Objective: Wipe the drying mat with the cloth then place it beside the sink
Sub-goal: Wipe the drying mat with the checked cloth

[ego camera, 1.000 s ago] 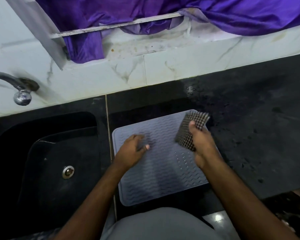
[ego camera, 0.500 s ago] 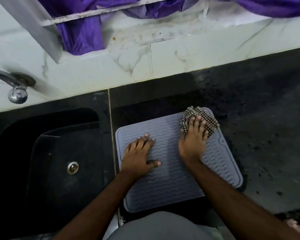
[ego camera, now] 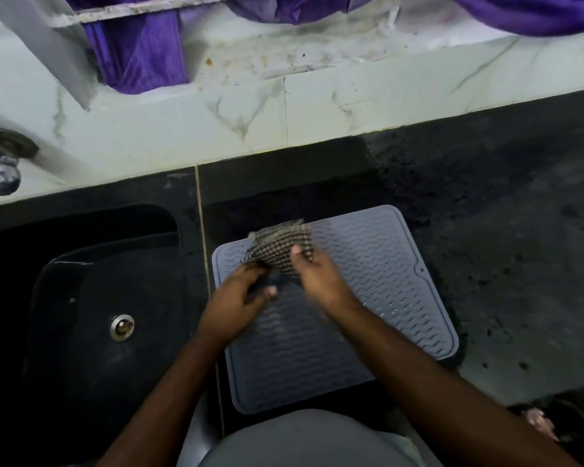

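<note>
A: Location of the checked cloth (ego camera: 280, 251)?

B: Over the far left corner of the grey drying mat (ego camera: 368, 298), bunched, part of it overhanging the mat's far edge.

A: Grip condition?

B: The right hand (ego camera: 317, 281) is closed on the cloth, thumb on top. The image is motion-blurred there. The left hand (ego camera: 240, 298) sits at the cloth's near-left edge with fingers curled; whether it grips the cloth cannot be determined.

A: Mat position?

B: Flat on the black counter (ego camera: 503, 247), just right of the black sink (ego camera: 98, 315), ribbed face up.

A: Surroundings?

B: A metal tap (ego camera: 0, 170) at far left on the marble backsplash (ego camera: 317, 112). Purple fabric (ego camera: 139, 55) hangs above.
</note>
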Motion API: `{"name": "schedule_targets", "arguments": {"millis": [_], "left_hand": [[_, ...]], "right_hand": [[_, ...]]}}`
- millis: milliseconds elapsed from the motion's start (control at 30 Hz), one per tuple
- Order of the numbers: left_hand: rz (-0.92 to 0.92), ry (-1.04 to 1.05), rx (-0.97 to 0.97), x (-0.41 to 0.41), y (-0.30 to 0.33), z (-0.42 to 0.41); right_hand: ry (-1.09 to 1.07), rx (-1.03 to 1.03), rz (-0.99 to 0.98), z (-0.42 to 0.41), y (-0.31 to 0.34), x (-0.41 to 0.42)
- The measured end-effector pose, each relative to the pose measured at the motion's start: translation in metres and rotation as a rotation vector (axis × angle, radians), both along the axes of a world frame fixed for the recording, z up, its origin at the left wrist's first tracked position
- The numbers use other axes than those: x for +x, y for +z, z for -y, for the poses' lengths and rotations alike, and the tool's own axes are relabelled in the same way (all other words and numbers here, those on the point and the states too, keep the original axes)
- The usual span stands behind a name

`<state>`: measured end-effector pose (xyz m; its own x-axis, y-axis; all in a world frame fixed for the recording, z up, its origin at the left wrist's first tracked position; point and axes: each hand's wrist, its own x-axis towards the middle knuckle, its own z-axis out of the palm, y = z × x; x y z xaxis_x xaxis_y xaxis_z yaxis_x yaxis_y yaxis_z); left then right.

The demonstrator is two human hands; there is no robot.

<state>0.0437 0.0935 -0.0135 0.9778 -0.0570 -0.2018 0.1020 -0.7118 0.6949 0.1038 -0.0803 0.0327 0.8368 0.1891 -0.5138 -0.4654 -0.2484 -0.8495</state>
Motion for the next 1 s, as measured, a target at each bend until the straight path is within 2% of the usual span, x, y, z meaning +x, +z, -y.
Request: {"name": "schedule_targets", "arguments": {"millis": [100, 167, 200, 333, 500, 633, 700, 900, 1000], "left_hand": [[0.088, 0.125, 0.162, -0.003, 0.003, -0.028], [0.012, 0.105, 0.269, -0.001, 0.002, -0.040], [-0.015, 0.062, 0.307, 0.001, 0.001, -0.042], [-0.078, -0.023, 0.349, 0.003, -0.010, -0.041], [-0.080, 0.014, 0.326, 0.004, -0.014, -0.046], [-0.083, 0.011, 0.316, 0.007, -0.011, -0.049], [-0.095, -0.004, 0.314, 0.005, -0.011, -0.050], [-0.099, -0.057, 0.401, 0.005, -0.012, -0.059], [-0.042, -0.043, 0.307, 0.006, -0.011, -0.059]], "right_hand": [[-0.257, 0.156, -0.066, 0.024, 0.017, 0.008], [-0.372, 0.117, 0.077, 0.036, 0.020, 0.014], [-0.390, 0.032, 0.179, 0.042, 0.018, 0.018], [-0.229, -0.449, 0.552, 0.069, -0.017, 0.044], [0.084, -0.843, 0.494, 0.077, -0.077, 0.046], [-0.021, -0.836, 0.528, 0.042, -0.088, 0.031], [0.011, -0.828, 0.519, 0.021, -0.090, 0.023], [0.411, -0.766, 0.647, -0.049, -0.083, -0.017], [0.580, -0.646, 0.750, -0.073, -0.076, -0.016]]}}
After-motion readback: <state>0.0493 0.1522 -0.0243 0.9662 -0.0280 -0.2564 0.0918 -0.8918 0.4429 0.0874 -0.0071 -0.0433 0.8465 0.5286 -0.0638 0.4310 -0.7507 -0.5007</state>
